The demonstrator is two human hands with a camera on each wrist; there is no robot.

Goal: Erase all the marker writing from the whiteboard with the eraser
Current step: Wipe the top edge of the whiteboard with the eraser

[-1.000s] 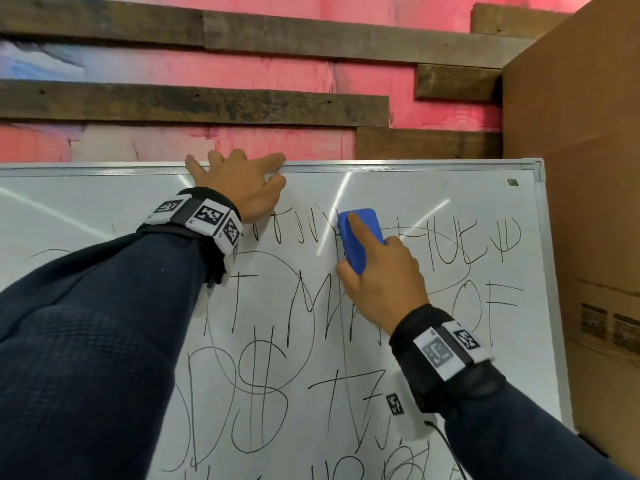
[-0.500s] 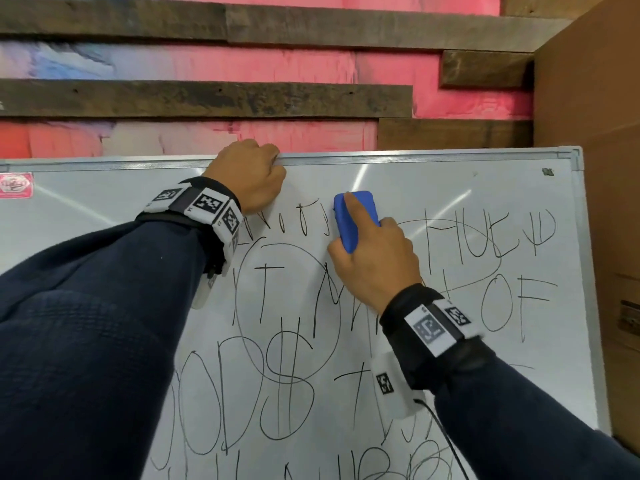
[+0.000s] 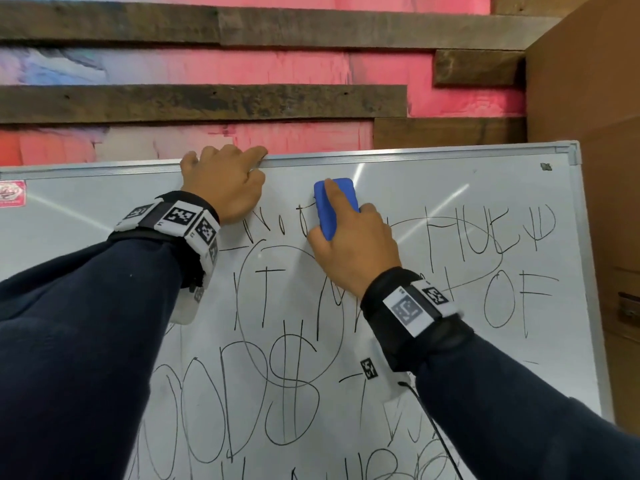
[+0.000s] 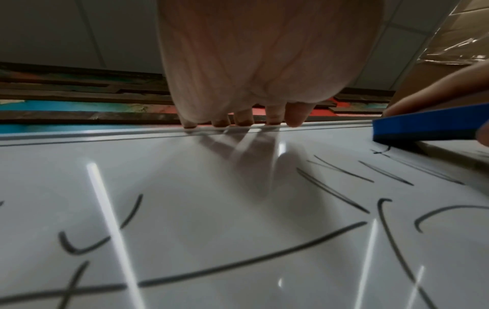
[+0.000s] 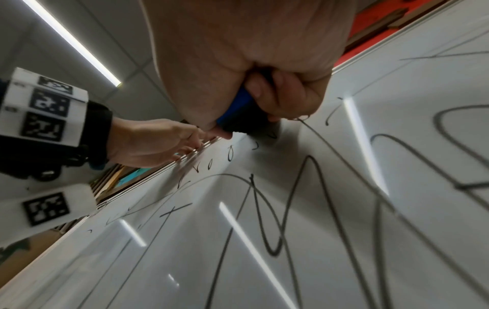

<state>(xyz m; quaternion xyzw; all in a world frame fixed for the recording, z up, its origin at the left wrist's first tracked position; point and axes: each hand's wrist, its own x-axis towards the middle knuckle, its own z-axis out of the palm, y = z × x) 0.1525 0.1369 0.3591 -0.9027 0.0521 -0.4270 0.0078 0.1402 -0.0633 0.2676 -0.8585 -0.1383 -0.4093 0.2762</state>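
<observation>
Since half a second ago the eraser (image 3: 334, 206) has travelled a little up the whiteboard (image 3: 433, 341) toward the top edge, and the top of the letters just left of it is now wiped away. Left hand position unchanged: on the top frame.

Right hand (image 3: 349, 247) grips the blue eraser, thumb along its left side, forefinger laid flat along its back, remaining fingers curled round the right side. Right wrist view confirms the grip: fingers (image 5: 288, 94) wrapped round the blue body, dark felt face against the board. Eraser sits upright, long axis roughly vertical, just below the top frame and right of the left hand.

Left hand (image 3: 225, 185) is hooked over the top frame (image 3: 415, 157) of the board, fingers curled over the edge; left wrist view shows fingertips (image 4: 243, 119) bearing on the metal rail. The two hands are near each other but apart.

Black marker writing (image 3: 287, 375) covers most of the board: letters, a large oval, a dollar sign. Row of small marks between the hands partly gone. Strip along the top, above the writing, is bare white.

Behind the board: red-painted wall (image 3: 311, 67) with dark wooden planks (image 3: 207, 102). Brown cardboard box (image 3: 588, 98) to the right. Small red sticker (image 3: 12, 194) at the board's upper left.
</observation>
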